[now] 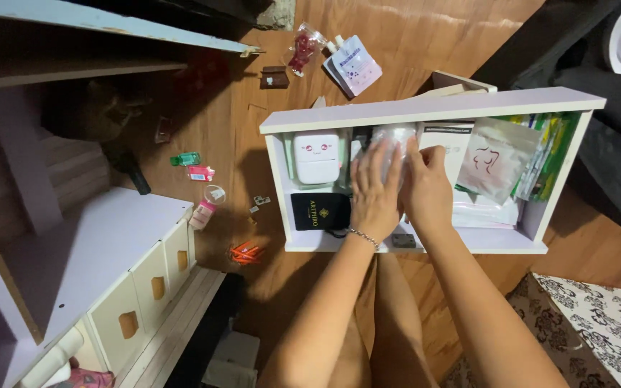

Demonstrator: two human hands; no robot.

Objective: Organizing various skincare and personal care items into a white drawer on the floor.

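While both hands work inside the white drawer [425, 108] lying on the wooden floor [267, 86], they close together on a clear plastic packet [397, 136] at the drawer's middle. The left hand [374, 194], a thin bracelet at its wrist, lies flat over the packet's left side; the right hand [428, 188] curls round its right edge — a two-sided hold that suits so limp and slippery a thing. Left of the hands sit a small white gadget with a pink face [316, 156] and, nearer, a black pouch [319, 211]. To the right, a silvery sachet [496, 159] leans on a stack of green-edged packets [546, 154], stood on edge, probably to save room. Small items lie scattered on the floor to the left — a green bottle [185, 159] and orange sticks [244, 252] among them.
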